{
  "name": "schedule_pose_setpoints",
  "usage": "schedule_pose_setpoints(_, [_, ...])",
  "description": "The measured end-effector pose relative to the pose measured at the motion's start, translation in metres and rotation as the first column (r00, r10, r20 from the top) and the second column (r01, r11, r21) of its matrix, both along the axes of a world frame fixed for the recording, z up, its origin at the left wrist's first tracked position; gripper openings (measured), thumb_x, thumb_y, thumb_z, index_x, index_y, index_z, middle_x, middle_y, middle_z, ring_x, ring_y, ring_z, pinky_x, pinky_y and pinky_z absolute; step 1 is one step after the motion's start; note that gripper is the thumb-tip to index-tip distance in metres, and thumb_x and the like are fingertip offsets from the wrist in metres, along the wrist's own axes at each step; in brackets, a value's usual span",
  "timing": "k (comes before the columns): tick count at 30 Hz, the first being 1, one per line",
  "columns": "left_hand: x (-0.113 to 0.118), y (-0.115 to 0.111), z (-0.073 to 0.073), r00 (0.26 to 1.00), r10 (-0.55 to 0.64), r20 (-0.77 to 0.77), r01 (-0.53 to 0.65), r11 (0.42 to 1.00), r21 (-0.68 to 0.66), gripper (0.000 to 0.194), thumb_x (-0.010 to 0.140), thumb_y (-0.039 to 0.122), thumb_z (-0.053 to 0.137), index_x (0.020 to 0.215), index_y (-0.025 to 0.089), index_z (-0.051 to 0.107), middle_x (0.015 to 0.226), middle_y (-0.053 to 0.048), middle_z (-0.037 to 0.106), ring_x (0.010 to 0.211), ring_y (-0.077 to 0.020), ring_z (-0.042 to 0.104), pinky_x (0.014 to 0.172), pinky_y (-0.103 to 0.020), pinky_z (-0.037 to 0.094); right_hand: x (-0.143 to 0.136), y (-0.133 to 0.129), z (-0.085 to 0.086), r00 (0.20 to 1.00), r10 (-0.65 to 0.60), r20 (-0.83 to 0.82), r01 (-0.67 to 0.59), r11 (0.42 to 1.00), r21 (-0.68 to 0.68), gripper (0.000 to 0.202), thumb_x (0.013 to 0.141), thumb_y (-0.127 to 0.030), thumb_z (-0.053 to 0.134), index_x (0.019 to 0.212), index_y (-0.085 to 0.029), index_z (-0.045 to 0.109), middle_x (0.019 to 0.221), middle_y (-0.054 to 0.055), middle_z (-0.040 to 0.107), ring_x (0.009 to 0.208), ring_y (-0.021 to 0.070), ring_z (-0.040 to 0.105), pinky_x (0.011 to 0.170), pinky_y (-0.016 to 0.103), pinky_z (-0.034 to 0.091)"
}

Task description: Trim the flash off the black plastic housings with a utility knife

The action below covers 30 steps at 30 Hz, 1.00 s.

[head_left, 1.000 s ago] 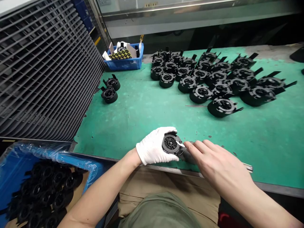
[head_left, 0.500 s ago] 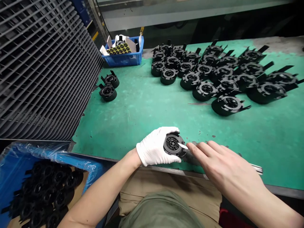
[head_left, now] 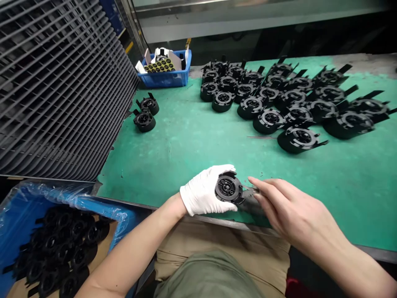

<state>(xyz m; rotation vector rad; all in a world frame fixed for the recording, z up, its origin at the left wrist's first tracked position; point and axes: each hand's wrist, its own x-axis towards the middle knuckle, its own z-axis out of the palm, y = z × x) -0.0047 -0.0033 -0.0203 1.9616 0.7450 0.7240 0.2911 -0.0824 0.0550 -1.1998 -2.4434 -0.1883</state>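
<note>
My left hand (head_left: pixel 206 191), in a white glove, is closed around a round black plastic part (head_left: pixel 228 187) at the front edge of the green table. The ringed face of the part points up. My bare right hand (head_left: pixel 287 205) pinches a slim metal knife (head_left: pixel 252 189), its thin blade at the right rim of the part. Most of the handle is hidden by my fingers. Whether the blade touches the rim I cannot tell.
Rows of similar black parts (head_left: pixel 269 120) stand at the back right. Two more (head_left: pixel 144 121) sit at the left, beside a grey slatted rack (head_left: pixel 62 91). Behind is a small blue bin (head_left: pixel 167 78) holding a sticker sheet. A plastic-lined blue crate (head_left: pixel 124 217) of black parts stands lower left.
The knife blade has gone from over the face of the part to its right rim. My right hand has turned and shifted slightly right. My left hand keeps its hold.
</note>
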Motion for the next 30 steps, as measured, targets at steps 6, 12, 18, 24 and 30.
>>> schedule_pose_setpoints(6, [0.0, 0.001, 0.002, 0.999, 0.011, -0.048, -0.013, 0.999, -0.046, 0.125, 0.083, 0.078, 0.119, 0.179, 0.02, 0.063, 0.186, -0.028, 0.073, 0.177, -0.0517, 0.073, 0.157, -0.074, 0.056, 0.02, 0.027, -0.02, 0.973, 0.206, -0.105, -0.219, 0.968, -0.127, 0.051, 0.131, -0.022, 0.059, 0.181, -0.028, 0.068, 0.153, 0.005, 0.095, 0.12, 0.0202, 0.095, 0.098, 0.03, 0.074])
schedule_pose_setpoints(12, [0.005, 0.003, -0.002, 0.998, 0.044, -0.054, -0.047, 0.997, -0.056, 0.134, 0.077, 0.086, 0.119, 0.179, 0.02, 0.064, 0.188, -0.03, 0.07, 0.177, -0.0545, 0.072, 0.154, -0.077, 0.058, 0.042, 0.021, -0.023, 0.991, 0.012, -0.137, -0.022, 0.997, -0.074, 0.045, 0.131, -0.028, 0.066, 0.175, -0.024, 0.071, 0.14, 0.011, 0.094, 0.109, 0.0258, 0.094, 0.089, 0.035, 0.073])
schedule_pose_setpoints(18, [-0.018, -0.009, 0.008, 0.995, 0.002, -0.101, 0.012, 0.991, 0.133, 0.125, 0.091, 0.062, 0.115, 0.19, 0.02, 0.053, 0.189, -0.03, 0.068, 0.178, -0.054, 0.07, 0.15, -0.077, 0.061, 0.021, -0.004, -0.013, 0.978, -0.044, -0.203, -0.005, 0.972, -0.236, 0.058, 0.133, -0.029, 0.057, 0.191, -0.024, 0.059, 0.124, 0.01, 0.083, 0.094, 0.023, 0.087, 0.079, 0.032, 0.069])
schedule_pose_setpoints(24, [-0.029, -0.019, 0.006, 0.979, 0.085, -0.186, -0.032, 0.961, 0.274, 0.091, 0.086, 0.071, 0.116, 0.15, 0.02, 0.076, 0.143, -0.023, 0.086, 0.136, -0.048, 0.088, 0.122, -0.068, 0.077, 0.03, -0.041, -0.021, 0.975, 0.005, -0.223, -0.067, 0.961, -0.27, 0.07, 0.133, -0.023, 0.056, 0.203, -0.026, 0.046, 0.109, 0.005, 0.078, 0.084, 0.0187, 0.08, 0.078, 0.027, 0.065])
schedule_pose_setpoints(30, [0.003, -0.01, -0.003, 0.965, 0.132, -0.227, -0.084, 0.974, 0.208, 0.121, 0.056, 0.102, 0.117, 0.137, 0.022, 0.077, 0.137, -0.021, 0.084, 0.132, -0.0497, 0.088, 0.119, -0.069, 0.077, 0.019, -0.044, -0.029, 0.995, -0.02, -0.099, 0.006, 0.99, -0.143, 0.033, 0.134, -0.024, 0.053, 0.161, -0.021, 0.072, 0.116, 0.007, 0.086, 0.095, 0.0206, 0.088, 0.078, 0.03, 0.065])
